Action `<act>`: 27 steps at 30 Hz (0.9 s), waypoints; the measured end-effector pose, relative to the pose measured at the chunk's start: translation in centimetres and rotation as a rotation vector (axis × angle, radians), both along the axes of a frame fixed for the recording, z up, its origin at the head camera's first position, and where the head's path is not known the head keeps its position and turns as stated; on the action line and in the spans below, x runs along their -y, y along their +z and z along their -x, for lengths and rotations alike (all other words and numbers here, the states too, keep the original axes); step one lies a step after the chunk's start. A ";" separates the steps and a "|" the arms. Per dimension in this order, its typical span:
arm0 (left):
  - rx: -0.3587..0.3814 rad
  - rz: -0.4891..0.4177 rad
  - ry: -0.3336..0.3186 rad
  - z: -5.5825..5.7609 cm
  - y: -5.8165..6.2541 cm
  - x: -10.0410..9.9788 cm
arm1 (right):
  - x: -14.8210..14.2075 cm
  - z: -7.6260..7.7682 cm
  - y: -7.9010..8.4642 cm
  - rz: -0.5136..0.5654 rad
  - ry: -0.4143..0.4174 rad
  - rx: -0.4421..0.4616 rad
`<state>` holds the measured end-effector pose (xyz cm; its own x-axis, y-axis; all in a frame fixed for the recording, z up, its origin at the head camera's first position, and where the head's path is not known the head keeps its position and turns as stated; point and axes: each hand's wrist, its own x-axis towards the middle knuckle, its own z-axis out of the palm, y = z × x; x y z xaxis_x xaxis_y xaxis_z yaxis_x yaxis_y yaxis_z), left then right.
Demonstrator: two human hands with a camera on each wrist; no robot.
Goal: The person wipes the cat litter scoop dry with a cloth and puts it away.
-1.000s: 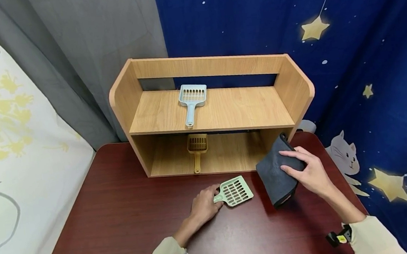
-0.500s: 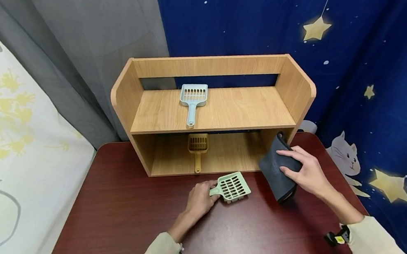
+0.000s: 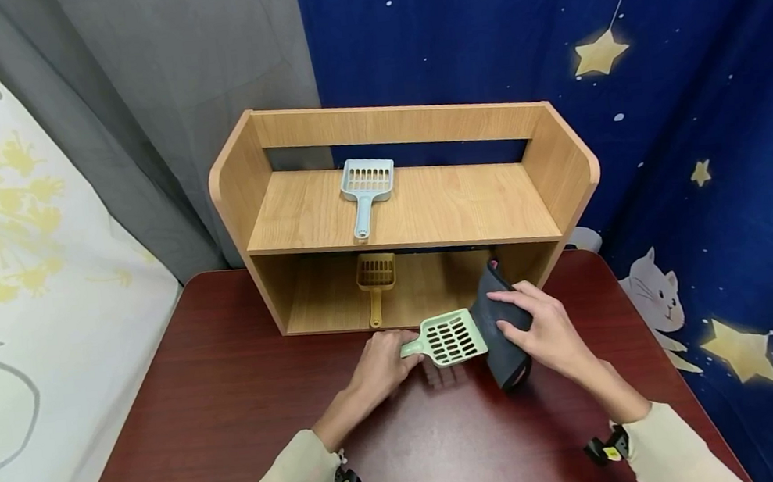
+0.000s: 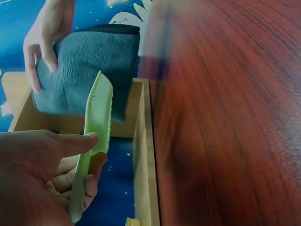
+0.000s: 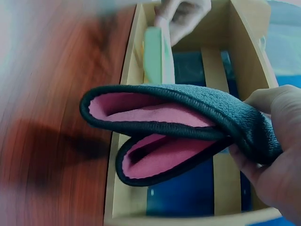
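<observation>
My left hand [image 3: 387, 363] grips a light green slotted litter scoop [image 3: 450, 338] by its handle, raised over the table with its shadow below. In the left wrist view the scoop [image 4: 99, 110] shows edge-on, thumb on one side and fingers round the other. My right hand [image 3: 544, 326] pinches a folded dark grey cloth [image 3: 497, 323], whose edge overlaps the scoop's front end in the head view. The right wrist view shows the pink inner side [image 5: 160, 114] of the cloth's folds and its black stitched border.
A two-tier wooden shelf [image 3: 467, 201] stands at the back of the dark red table [image 3: 235, 414]. On its upper tier lies a light blue scoop [image 3: 368, 184]; a yellow-brown scoop [image 3: 375, 277] lies on the lower one. Curtains [image 3: 421, 33] hang behind.
The green scoop has risen off the table in my left hand. My right hand has carried the cloth leftward to the scoop's front end.
</observation>
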<state>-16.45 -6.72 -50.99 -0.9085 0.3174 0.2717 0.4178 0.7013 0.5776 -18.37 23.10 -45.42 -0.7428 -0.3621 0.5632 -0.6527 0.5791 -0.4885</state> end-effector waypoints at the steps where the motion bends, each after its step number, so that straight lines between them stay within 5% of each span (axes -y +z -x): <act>1: -0.004 -0.003 -0.003 0.0 0.1 -0.1 | 0.6 0.0 0.0 -0.011 0.005 0.006; 9: -0.011 0.007 -0.009 -0.1 0.9 -0.7 | 5.5 -0.1 -0.6 -0.095 0.013 0.138; 16: 0.011 0.040 -0.002 -0.2 1.6 -1.2 | 8.5 -0.5 -1.4 -0.068 -0.001 0.153; 27: -0.035 0.033 -0.014 -0.4 1.8 -0.6 | 6.4 0.2 -1.4 -0.138 -0.034 0.135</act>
<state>-16.05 -6.11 -49.20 -0.8939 0.3395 0.2928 0.4476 0.7136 0.5390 -18.52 16.73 -46.79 -0.8214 -0.4018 0.4047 -0.5653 0.6673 -0.4849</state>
